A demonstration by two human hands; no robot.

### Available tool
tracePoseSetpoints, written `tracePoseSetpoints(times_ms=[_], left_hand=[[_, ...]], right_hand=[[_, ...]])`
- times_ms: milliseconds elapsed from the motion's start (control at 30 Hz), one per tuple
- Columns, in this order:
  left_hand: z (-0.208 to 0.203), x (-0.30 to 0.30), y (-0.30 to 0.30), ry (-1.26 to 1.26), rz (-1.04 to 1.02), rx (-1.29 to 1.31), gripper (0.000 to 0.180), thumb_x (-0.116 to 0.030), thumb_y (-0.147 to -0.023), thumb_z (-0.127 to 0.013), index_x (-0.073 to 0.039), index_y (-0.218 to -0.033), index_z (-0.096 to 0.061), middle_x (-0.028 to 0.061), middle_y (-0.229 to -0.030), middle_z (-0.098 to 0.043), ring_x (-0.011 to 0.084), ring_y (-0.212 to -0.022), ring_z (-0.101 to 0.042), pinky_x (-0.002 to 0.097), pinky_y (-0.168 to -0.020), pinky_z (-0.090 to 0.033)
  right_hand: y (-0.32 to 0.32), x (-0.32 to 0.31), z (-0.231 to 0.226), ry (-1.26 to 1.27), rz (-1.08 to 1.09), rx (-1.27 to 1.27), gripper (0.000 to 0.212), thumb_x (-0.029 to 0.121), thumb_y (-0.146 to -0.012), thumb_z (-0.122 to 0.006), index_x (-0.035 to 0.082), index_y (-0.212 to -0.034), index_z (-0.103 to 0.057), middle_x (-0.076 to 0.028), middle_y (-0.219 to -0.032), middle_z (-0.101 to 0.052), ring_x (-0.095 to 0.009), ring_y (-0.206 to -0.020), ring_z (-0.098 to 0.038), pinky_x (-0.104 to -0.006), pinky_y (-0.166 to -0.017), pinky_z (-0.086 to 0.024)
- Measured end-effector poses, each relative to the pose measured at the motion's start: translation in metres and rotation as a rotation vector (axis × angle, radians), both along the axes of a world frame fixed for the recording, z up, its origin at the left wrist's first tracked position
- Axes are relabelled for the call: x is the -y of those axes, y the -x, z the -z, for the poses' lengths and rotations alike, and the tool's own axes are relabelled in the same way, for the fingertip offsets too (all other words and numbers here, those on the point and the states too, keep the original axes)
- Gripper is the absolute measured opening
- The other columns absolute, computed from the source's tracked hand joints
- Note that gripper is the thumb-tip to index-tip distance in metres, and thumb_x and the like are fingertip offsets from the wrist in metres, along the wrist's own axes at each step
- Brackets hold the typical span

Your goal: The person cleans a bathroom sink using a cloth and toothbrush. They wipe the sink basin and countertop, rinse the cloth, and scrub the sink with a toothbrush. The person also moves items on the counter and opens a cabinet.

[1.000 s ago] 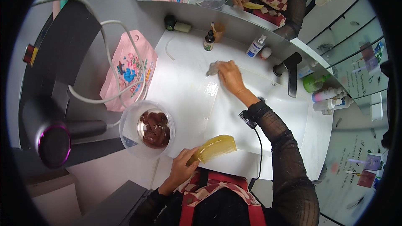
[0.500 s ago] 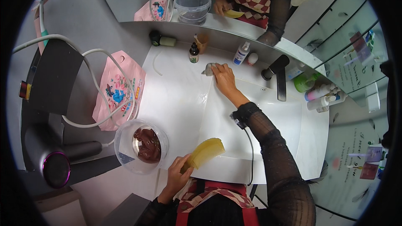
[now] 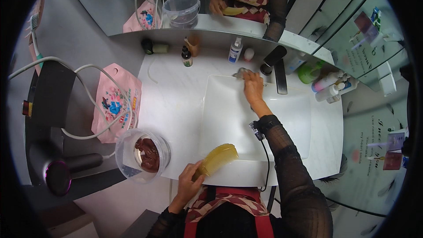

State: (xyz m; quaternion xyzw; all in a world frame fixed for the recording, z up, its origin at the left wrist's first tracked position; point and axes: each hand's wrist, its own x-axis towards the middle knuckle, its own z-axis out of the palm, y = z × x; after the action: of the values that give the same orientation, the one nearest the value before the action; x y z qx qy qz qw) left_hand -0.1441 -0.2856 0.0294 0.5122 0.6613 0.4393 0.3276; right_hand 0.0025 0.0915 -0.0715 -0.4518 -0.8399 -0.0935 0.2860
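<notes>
My right hand [image 3: 254, 89] reaches across the white sink [image 3: 224, 119] and presses a small grey cloth [image 3: 241, 73] onto the counter at its back rim, just left of the black faucet [image 3: 280, 77]. The fingers are closed over the cloth and cover part of it. At the counter's front edge, my left hand [image 3: 189, 182] grips one end of a curved, translucent yellow piece [image 3: 219, 158], whose kind I cannot make out. It is held over the front rim of the sink. To the left of that hand stands a clear plastic bucket [image 3: 165, 146] with a soft, wet-looking reddish-brown mass [image 3: 148, 155] in it.
Along the back stand a dark dropper bottle [image 3: 187, 57], a tan cup [image 3: 194, 46] and a white spray bottle [image 3: 235, 50]. Several bottles [image 3: 327, 92] crowd the right corner. On the left lie a pink bag [image 3: 115, 101], a looped cable and a hair dryer [image 3: 61, 176].
My right hand has slid the grey cloth rightward along the back of the counter, closer to the faucet. My left hand keeps its hold on the yellow piece. The view has shifted slightly.
</notes>
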Motion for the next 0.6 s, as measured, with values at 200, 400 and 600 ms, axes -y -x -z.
tracePoseSetpoints(times_ms=[200,400,600], left_hand=[[0.004,0.006,-0.001,-0.019,-0.015,0.009,0.049,0.001,-0.073,-0.064,-0.002,-0.121,-0.055,0.0145,-0.091,-0.058,0.0280,-0.080,-0.058,0.0317,-0.074,-0.047],[0.005,0.001,-0.006,0.025,0.005,0.011,0.048,0.002,-0.073,-0.064,-0.002,-0.120,-0.056,0.0142,-0.091,-0.058,0.0271,-0.081,-0.058,0.0310,-0.073,-0.047],[-0.003,-0.009,-0.010,0.012,0.012,-0.046,0.049,0.003,-0.071,-0.062,0.000,-0.119,-0.057,0.0128,-0.087,-0.057,0.0245,-0.077,-0.056,0.0294,-0.071,-0.046]], right_hand=[[-0.001,-0.002,0.010,-0.055,0.323,-0.029,0.027,0.003,-0.069,-0.059,0.007,-0.095,-0.064,-0.009,-0.096,-0.061,-0.028,-0.097,-0.052,-0.0408,-0.077,-0.042],[0.117,0.019,0.020,0.091,-0.136,-0.134,0.014,0.012,-0.085,-0.047,0.006,-0.089,-0.059,-0.012,-0.093,-0.059,-0.028,-0.099,-0.048,-0.0456,-0.079,-0.039],[0.098,0.011,0.001,0.165,-0.023,0.075,0.030,0.004,-0.072,-0.056,0.009,-0.101,-0.063,-0.007,-0.106,-0.061,-0.026,-0.100,-0.051,-0.0405,-0.075,-0.042]])
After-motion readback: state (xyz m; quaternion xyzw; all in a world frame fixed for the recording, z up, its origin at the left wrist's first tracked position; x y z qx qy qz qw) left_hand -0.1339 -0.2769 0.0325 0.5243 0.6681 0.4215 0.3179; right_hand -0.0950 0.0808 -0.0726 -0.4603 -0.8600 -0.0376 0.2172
